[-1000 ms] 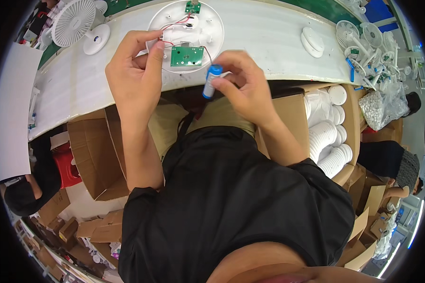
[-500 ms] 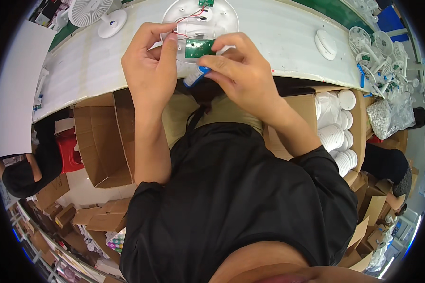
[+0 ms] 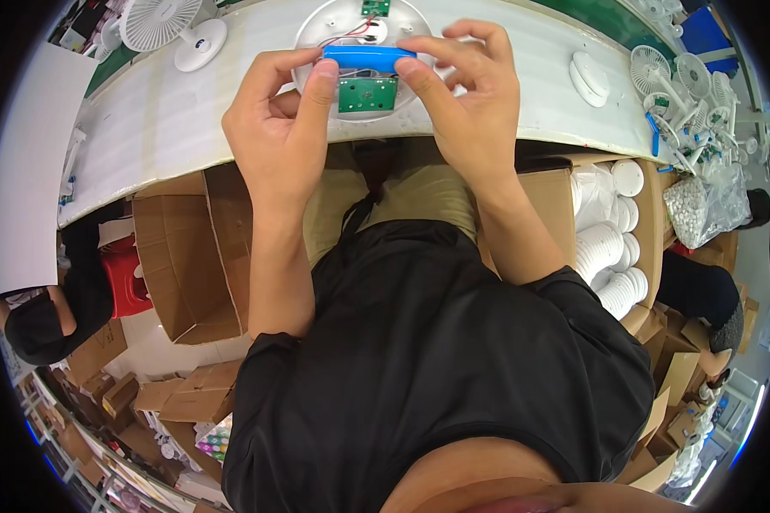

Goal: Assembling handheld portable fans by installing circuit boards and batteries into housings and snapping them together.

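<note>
I have both hands up over the near edge of the white table (image 3: 171, 120), and between them a blue cylindrical cell (image 3: 370, 59) lies level, pinched at its ends. My left hand (image 3: 278, 141) closes thumb and forefinger on its left end; my right hand (image 3: 470, 103) grips the right end the same way, the other fingers (image 3: 475, 34) curled loosely above. The cell sits directly over a round white housing (image 3: 327, 24) that lies open-side up on the table, with a small green circuit board (image 3: 367, 94) just under the cell and thin red wires (image 3: 359, 30) running across the inside to a second green board at the far rim. I judge the main risk to be those wires: pressing the cell down while they lie beneath could pinch them or strain their joints. Held only by its tips, the cell could also slip, roll off the housing and drop into the open cardboard box (image 3: 180, 248) below the table edge. A white desk fan (image 3: 158, 26) stands well apart on the left, stacked white discs (image 3: 612, 256) fill a box on the right.
</note>
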Demonstrator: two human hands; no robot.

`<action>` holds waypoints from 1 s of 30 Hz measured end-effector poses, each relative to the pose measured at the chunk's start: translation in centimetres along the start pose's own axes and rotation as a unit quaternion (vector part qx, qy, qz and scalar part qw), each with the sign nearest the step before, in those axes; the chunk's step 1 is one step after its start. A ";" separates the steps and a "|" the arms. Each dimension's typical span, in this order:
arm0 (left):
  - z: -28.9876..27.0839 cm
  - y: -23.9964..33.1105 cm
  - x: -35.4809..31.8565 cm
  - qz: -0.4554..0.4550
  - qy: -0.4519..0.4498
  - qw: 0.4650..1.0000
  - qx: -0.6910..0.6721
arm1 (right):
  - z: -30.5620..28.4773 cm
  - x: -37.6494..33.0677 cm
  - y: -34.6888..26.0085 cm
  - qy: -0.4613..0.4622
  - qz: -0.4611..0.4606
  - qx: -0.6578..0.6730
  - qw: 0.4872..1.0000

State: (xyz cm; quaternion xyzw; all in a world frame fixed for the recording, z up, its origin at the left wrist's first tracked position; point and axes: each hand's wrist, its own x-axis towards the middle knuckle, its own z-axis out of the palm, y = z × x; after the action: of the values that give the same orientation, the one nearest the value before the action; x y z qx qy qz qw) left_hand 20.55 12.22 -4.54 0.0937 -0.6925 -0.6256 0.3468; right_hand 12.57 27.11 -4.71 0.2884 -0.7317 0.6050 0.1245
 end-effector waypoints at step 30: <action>-1.9 -1.1 -1.0 -0.026 0.105 0.994 0.005 | -26.4 6.8 23.5 0.034 0.239 -0.442 0.864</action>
State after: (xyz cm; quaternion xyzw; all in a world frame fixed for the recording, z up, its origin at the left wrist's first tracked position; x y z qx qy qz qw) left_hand 22.12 11.03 -5.94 0.1783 -0.6526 -0.6175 0.4012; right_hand -10.75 52.86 -13.94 -0.0016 -0.9641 0.2391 0.1155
